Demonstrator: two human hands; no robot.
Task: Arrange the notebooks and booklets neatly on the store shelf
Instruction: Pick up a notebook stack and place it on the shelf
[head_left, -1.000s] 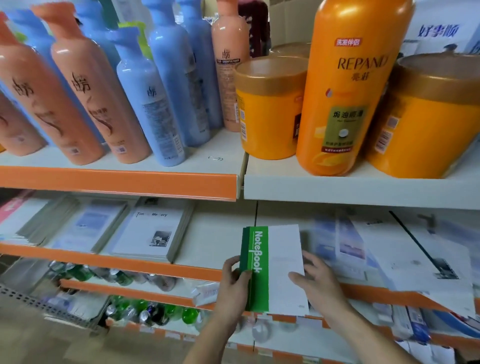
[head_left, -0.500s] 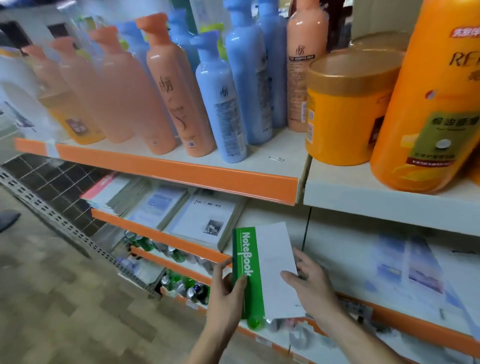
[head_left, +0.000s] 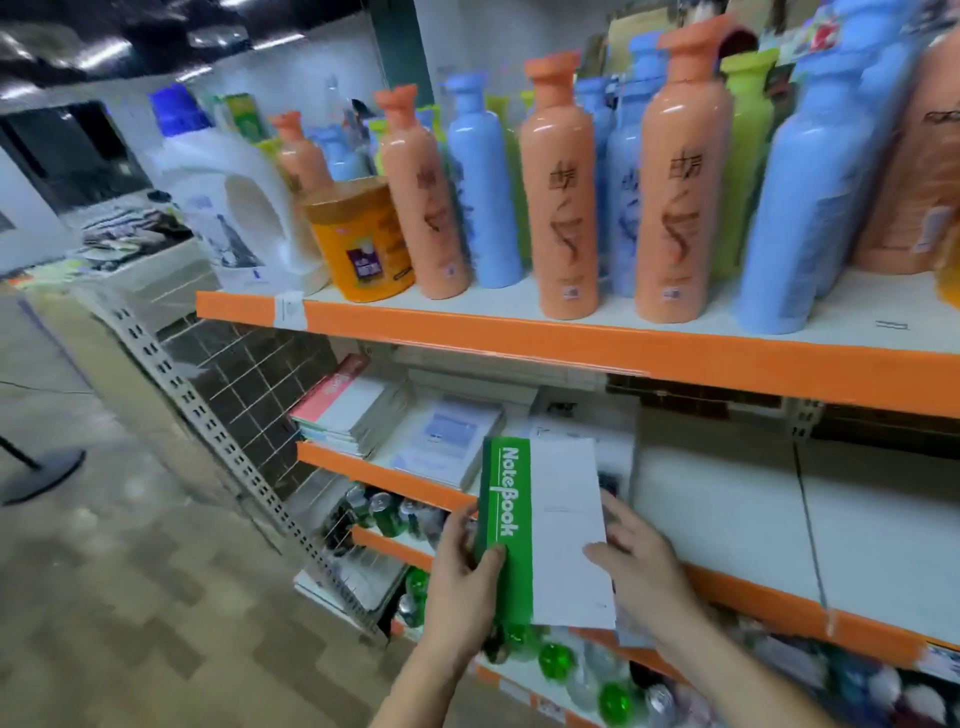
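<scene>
A green-and-white notebook (head_left: 545, 530) marked "NoteBook" stands upright in front of the middle shelf (head_left: 727, 519). My left hand (head_left: 465, 582) grips its green spine edge, thumb on the cover. My right hand (head_left: 639, 566) holds its right edge, thumb on the white cover. On the shelf's left end lie a stack of notebooks with a red-topped cover (head_left: 348, 405) and a stack of pale blue booklets (head_left: 447, 441). A white booklet (head_left: 613, 447) lies partly hidden behind the held notebook.
The upper shelf (head_left: 571, 343) carries orange, blue and green bottles (head_left: 561, 187), an orange tub (head_left: 361, 239) and a white jug (head_left: 234, 218). Green bottles and cans (head_left: 556, 660) fill the lower shelves. A perforated upright (head_left: 228, 457) ends the rack; aisle floor lies left.
My view has swung left along the rack, and both hands have carried the notebook left with it, toward the stacks at the shelf's left end. The grip is unchanged.
</scene>
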